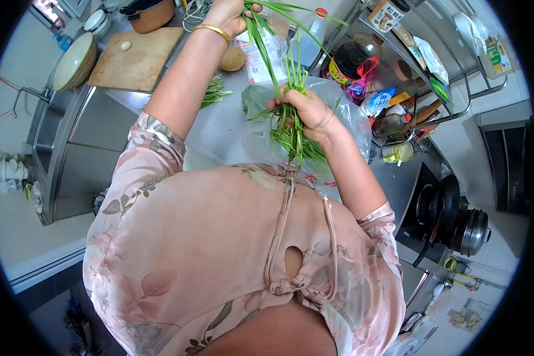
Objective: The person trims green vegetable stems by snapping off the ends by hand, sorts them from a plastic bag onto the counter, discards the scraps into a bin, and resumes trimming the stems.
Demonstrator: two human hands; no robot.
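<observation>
My right hand is closed around a bunch of green chives, with leaves sticking out above and below the fist. Farther up and to the left, my left hand, below a gold bracelet, grips the upper part of some long chive leaves that stretch between both hands. Beneath my right hand lies a clear plastic bag with more chives showing at its edge. Another small pile of chives rests on the counter under my left forearm. Part of my left hand is cut off by the top of the view.
A wooden cutting board holds a small pale round item. Beside it are a large bowl and an orange-brown pot. A brown potato-like object lies near the left wrist. At right stand a metal rack, bottles and black pans.
</observation>
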